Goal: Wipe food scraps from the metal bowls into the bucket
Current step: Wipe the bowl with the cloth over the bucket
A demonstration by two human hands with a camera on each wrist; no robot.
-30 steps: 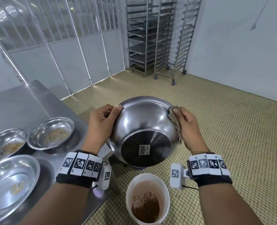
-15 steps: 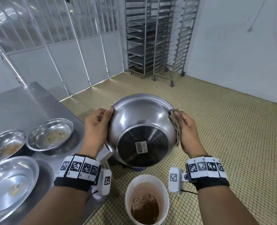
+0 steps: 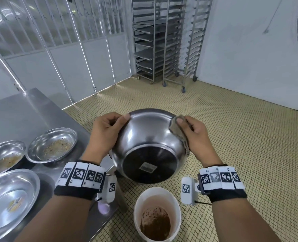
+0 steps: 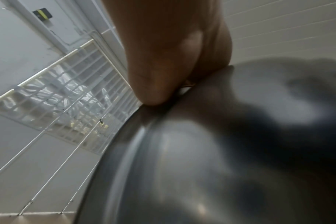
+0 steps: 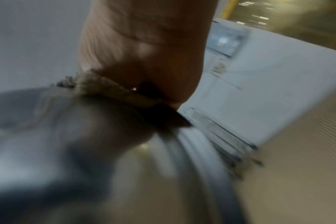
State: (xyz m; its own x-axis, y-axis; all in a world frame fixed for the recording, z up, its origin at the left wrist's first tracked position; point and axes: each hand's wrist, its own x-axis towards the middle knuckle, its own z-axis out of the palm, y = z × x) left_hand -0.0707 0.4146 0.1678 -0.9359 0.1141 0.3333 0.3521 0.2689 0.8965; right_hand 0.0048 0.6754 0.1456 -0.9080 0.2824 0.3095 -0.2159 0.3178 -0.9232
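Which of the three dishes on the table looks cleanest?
The nearest dish, at the table's front: mostly shiny with one small smear; the other two dishes carry brown residue.

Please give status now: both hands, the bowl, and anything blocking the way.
Left hand grips big bowl rim. Right hand pinches cloth against opposite rim. Bowl tipped, bottom toward camera, above bucket. Nothing in between.

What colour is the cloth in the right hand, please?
The small frayed cloth is greyish beige, clearest in the head view.
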